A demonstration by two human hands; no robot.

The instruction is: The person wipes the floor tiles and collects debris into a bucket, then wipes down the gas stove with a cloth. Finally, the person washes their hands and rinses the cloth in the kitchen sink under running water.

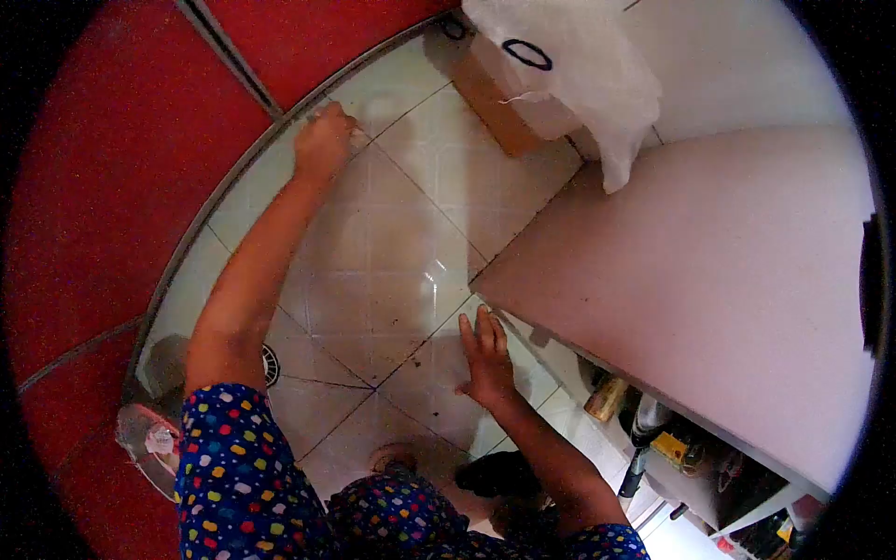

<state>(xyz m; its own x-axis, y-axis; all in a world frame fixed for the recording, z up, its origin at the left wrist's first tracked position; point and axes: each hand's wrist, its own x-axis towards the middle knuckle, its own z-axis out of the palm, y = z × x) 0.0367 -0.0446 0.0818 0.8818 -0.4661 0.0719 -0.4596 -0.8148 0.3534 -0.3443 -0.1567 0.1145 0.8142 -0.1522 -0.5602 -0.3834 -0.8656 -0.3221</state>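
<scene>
My left hand (325, 142) is stretched far forward to the pale tiled floor (411, 233), close to the foot of the red panels. Its fingers are curled closed, and a small whitish bit shows at the fingertips, too unclear to name. My right hand (487, 362) is held with its fingers apart, beside the near corner of a large pale panel (681, 280). It holds nothing; whether the fingertips touch the panel's edge I cannot tell. Several small dark specks lie on the tiles between my hands and my body.
Red panels (121, 168) line the left. At the top hang a translucent white plastic bag (597, 75) and a black ring (527, 54), near a brown board (495, 103). A round grate (271, 365) lies beside my left arm. Shelves with small items (677, 450) stand lower right.
</scene>
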